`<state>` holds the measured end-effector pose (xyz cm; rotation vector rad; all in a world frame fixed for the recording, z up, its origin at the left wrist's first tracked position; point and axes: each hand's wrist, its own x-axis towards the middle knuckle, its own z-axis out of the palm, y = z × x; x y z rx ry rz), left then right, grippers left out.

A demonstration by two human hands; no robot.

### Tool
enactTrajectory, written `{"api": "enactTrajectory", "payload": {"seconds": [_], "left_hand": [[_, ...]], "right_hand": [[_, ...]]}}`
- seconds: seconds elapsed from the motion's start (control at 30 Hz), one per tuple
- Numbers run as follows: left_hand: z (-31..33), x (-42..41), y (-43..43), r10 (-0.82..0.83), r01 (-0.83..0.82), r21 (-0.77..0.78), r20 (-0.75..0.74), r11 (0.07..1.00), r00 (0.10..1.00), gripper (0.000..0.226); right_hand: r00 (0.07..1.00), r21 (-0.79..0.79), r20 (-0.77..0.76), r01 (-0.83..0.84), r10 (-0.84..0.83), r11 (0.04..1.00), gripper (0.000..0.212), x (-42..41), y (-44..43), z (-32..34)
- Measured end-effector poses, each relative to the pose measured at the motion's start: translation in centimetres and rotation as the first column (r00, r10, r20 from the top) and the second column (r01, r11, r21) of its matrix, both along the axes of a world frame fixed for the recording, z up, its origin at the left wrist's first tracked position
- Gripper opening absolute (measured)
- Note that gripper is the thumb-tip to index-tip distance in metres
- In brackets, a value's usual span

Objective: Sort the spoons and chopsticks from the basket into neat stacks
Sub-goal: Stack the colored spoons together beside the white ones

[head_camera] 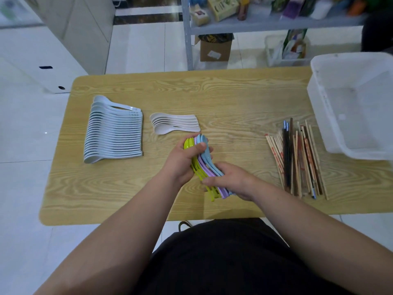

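Squaring the coloured spoons with left hand curled round the bowls, right hand clasping the handles; best nested tight before setting on the worktop.

White tiled floor, grey shelving, wooden table

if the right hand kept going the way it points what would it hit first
Probably the left hand, which grips the bowl end of the same coloured spoons the right hand holds; beyond it lies the small white spoon stack.
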<state>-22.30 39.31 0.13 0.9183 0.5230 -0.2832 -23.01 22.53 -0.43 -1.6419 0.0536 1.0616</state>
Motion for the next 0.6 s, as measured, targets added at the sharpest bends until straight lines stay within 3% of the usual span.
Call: {"api": "enactTrajectory", "payload": {"seconds": [0.07, 0.17, 0.3, 0.43, 0.53, 0.6], "left_hand": [[0.4, -0.5, 0.0, 0.005, -0.004, -0.019, 0.026, 1.000, 1.000, 0.030], [0.9, -1.2, 0.1, -0.038, 0.038, -0.013, 0.045, 0.999, 0.998, 0.033], [2.0, -1.5, 1.2, -0.143, 0.143, -0.008, 0.051, 0.990, 0.988, 0.040], [2.6, -1.8, 1.7, -0.123, 0.125, -0.031, 0.059, 0.992, 0.991, 0.043], [2.8, -1.7, 2.2, -0.152, 0.149, 0.061, 0.053, 0.987, 0.987, 0.043], [3.3, -1.4, 3.2, -0.227, 0.223, 0.213, -0.006, 0.951, 0.974, 0.042]], "right_hand": [[0.987, 0.038, -0.099, -0.122, 0.125, 0.992, 0.035, -0.5, 0.6, 0.7], [0.952, 0.195, -0.266, -0.098, 0.149, 0.976, 0.025, -1.1, 1.2, 1.4], [0.935, 0.248, -0.273, -0.157, 0.225, 0.956, 0.022, -1.4, 1.3, 2.1], [0.926, 0.332, -0.291, -0.137, 0.239, 0.933, 0.023, -1.7, 1.8, 2.7], [0.953, 0.251, -0.251, -0.107, 0.172, 0.962, 0.021, -1.8, 2.3, 2.6], [0.984, 0.023, -0.081, -0.156, 0.158, 0.987, 0.020, -1.3, 2.4, 2.7]]}}
